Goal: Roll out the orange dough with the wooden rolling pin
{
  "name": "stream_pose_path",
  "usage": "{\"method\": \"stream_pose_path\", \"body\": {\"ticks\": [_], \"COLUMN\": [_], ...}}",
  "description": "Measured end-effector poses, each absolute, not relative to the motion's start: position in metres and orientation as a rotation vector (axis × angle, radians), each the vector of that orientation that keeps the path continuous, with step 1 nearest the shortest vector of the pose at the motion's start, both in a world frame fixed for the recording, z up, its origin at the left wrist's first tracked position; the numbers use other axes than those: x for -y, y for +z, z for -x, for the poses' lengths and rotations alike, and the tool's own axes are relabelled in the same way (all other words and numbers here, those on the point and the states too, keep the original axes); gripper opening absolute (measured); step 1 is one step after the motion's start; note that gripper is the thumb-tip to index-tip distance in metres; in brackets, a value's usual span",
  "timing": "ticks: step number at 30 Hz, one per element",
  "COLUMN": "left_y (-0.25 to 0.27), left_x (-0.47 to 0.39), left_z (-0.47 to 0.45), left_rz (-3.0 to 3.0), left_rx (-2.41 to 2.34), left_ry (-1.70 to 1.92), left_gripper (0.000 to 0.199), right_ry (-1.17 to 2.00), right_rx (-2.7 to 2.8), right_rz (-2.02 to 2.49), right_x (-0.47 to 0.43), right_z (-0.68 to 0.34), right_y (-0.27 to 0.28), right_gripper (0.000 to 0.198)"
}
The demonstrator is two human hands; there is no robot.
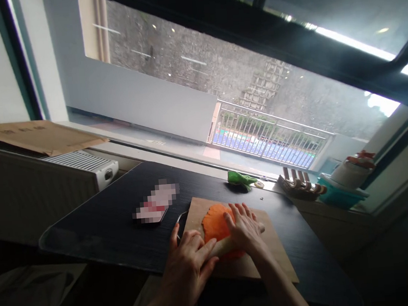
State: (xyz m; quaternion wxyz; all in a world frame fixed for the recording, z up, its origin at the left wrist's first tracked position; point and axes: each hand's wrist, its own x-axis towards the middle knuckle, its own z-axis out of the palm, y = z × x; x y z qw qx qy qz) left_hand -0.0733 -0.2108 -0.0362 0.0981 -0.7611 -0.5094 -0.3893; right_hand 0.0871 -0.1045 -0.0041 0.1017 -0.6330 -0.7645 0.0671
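Observation:
A flattened sheet of orange dough (214, 223) with an uneven edge lies on a wooden board (277, 246). Across it rests a pale wooden rolling pin (223, 248), its far right end poking out past my right hand. My left hand (189, 258) grips the pin's left end, with the pin between thumb and index finger and the other fingers partly spread. Over the right part of the pin, my right hand (245, 227) lies palm down with fingers stretched out and spread. The right hand hides part of the dough and pin.
The board lies on a dark table (100, 227). A phone (157, 206), partly pixelated, lies to the left. A metal rim (181, 217) shows beside the board. Near the window are a green bundle (241, 178), a rack (300, 185) and a teal container (341, 191). A brown envelope (40, 137) lies far left.

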Motion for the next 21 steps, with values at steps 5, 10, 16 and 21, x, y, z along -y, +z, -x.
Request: {"method": "stream_pose_path", "body": {"ticks": [5, 10, 16, 21], "left_y": [-0.043, -0.035, -0.023, -0.036], "left_x": [0.197, 0.211, 0.226, 0.209], "left_z": [0.085, 0.076, 0.068, 0.079], "left_rz": [2.176, 2.274, 2.358, 2.225], "left_rx": [1.529, 1.545, 1.557, 1.543], "left_ry": [-1.146, -1.129, -1.108, -1.17], "left_gripper": [0.029, 0.041, 0.039, 0.031], "right_ry": [0.282, 0.196, 0.145, 0.227], "right_rx": [2.273, 2.259, 2.216, 2.269], "right_rz": [1.892, 1.84, 1.905, 1.897], "right_x": [0.074, 0.101, 0.134, 0.101], "right_z": [-0.058, -0.081, -0.109, -0.079], "right_y": [0.003, -0.003, -0.012, 0.0], "right_gripper": [0.062, 0.058, 0.053, 0.059]}}
